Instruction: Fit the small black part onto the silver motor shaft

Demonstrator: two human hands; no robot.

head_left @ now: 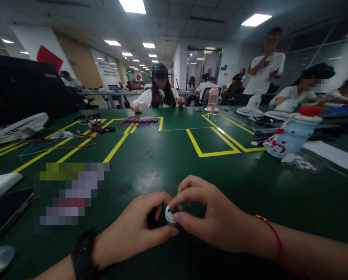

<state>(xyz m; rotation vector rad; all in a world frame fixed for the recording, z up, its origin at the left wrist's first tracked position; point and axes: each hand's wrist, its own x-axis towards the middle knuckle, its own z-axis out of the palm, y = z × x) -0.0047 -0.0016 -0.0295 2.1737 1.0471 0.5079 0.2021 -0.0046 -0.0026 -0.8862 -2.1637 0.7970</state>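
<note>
A small round white and silver part [170, 215] with a dark piece on its top stands near the front middle of the green table [150, 167]. My left hand [136, 221], with a dark watch on the wrist, curls around its left side, thumb in front and fingers behind. From the right, my right hand [211, 212] pinches the small dark piece [176, 209] at the top between thumb and index finger. A red string bracelet circles my right wrist.
Yellow tape marks the table. Bundled wires [141, 121] and loose wires [75, 147] lie at the back left. A blue bottle [292, 134] stands at the right, a white fan [19, 127] at the far left. Across the table sits a person [159, 91]; others are behind.
</note>
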